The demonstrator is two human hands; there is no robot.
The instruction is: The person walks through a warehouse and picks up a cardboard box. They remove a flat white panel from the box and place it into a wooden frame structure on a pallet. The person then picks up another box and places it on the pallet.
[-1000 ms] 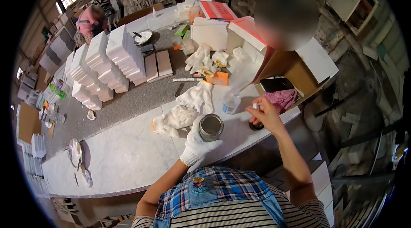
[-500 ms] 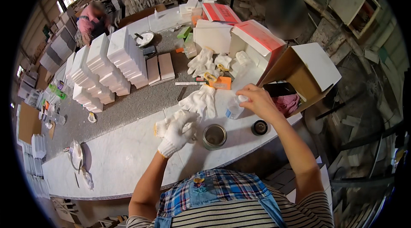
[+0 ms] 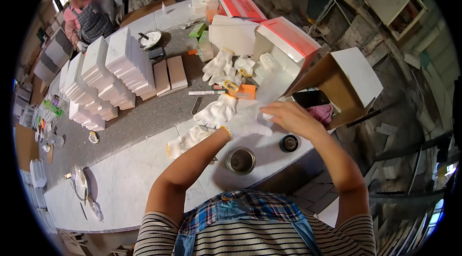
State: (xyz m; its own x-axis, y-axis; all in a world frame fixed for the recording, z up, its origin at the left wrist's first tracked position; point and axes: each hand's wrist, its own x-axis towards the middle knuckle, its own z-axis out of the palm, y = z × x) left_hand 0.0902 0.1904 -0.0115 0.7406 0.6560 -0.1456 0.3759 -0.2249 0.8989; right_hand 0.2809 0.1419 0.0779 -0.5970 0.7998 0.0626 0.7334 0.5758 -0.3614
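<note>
My gloved left hand (image 3: pixel 245 122) and bare right hand (image 3: pixel 288 116) meet above the desk (image 3: pixel 125 184), both grasping a small clear bottle (image 3: pixel 267 93) between them. Risk, as I judge it: the glove fabric may slip and drop the bottle onto the open tin (image 3: pixel 240 160) just near of it. The loose cap (image 3: pixel 288 143) lies right; spare gloves (image 3: pixel 216 110) crowd the left.

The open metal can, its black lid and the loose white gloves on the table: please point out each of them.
Open metal can (image 3: pixel 240 160), head view: on its dark inside.
Black lid (image 3: pixel 288 143), head view: on its round top.
Loose white gloves (image 3: pixel 216 111), head view: on the palm of the glove nearest the hands.
</note>
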